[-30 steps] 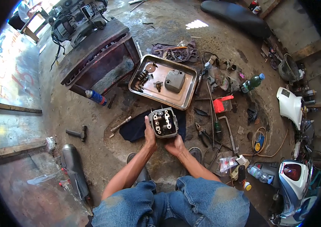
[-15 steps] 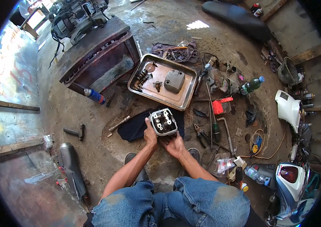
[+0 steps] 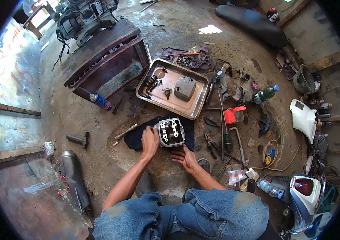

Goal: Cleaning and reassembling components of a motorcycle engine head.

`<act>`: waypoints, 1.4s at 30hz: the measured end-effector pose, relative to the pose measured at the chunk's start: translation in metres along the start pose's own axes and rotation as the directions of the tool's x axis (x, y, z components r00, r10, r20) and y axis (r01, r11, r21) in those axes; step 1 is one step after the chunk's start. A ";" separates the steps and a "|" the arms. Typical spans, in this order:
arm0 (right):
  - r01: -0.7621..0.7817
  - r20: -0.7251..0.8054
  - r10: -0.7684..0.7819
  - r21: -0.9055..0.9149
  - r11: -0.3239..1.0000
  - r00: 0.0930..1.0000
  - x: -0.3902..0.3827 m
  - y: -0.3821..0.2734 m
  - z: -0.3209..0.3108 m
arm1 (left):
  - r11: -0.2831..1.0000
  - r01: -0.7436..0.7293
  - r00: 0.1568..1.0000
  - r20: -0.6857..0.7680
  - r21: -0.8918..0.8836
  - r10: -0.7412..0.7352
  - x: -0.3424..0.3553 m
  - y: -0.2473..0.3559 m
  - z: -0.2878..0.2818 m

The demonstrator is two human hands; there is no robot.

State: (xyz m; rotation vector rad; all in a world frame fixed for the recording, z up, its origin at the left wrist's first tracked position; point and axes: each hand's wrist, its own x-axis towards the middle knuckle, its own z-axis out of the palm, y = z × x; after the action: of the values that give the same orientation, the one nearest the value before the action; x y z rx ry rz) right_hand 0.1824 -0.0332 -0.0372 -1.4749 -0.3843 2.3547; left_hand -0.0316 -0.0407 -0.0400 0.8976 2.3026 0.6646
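An engine cylinder head (image 3: 177, 140), silver-rimmed with a dark cavity and pale metal posts inside, is in front of me over a dark blue cloth (image 3: 134, 140). My left hand (image 3: 150, 142) is closed against its left side, fingers bent along the edge. My right hand (image 3: 187, 161) is at its near right corner; the thumb meets the rim and the other fingers are spread, pointing left just below it. Beyond lies a metal tray (image 3: 166, 107) with a grey cover (image 3: 185, 88), a rocker-like part (image 3: 167, 93) and a toothed disc (image 3: 160, 74).
A hammer (image 3: 78, 139) and an exhaust muffler (image 3: 74, 176) lie at left, near a blue spray can (image 3: 100, 101). Pliers (image 3: 211, 145), a green-handled screwdriver (image 3: 228, 138), a red box (image 3: 230, 116) and a green bottle (image 3: 267, 94) are at right. A wooden bench (image 3: 106, 52) bears an engine.
The cylinder head has turned and shifted slightly toward me. My left hand has moved farther up its side with fingers on top; my right fingers have drawn out from beneath it.
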 end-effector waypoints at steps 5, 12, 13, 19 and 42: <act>0.073 -0.147 -0.152 -0.440 0.895 0.977 0.000 -0.004 -0.023 | 0.973 -0.212 0.956 -0.223 -0.090 0.188 0.000 0.046 -0.031; 0.512 0.248 -0.753 -0.848 0.135 0.609 -0.039 -0.043 0.038 | 0.779 -0.535 0.827 -0.012 -0.327 0.563 0.026 0.071 -0.012; 0.509 0.313 -0.749 -0.860 0.037 0.583 -0.037 -0.046 0.042 | 0.767 -0.583 0.796 0.002 -0.267 0.605 0.030 0.073 -0.008; 0.501 0.480 -0.735 -0.837 -0.220 0.480 -0.015 -0.049 0.049 | 0.757 -0.653 0.754 0.077 -0.025 0.653 0.036 0.066 0.010; 0.508 0.638 -0.670 -0.749 -0.425 0.380 -0.001 -0.057 0.055 | 0.770 -0.637 0.771 -0.005 -0.049 0.637 0.033 0.068 0.011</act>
State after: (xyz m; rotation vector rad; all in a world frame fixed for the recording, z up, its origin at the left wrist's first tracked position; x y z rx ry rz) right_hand 0.1409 0.0150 0.0098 -0.9949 -2.4156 0.6324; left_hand -0.0144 0.0302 -0.0164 1.6847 1.9279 0.9788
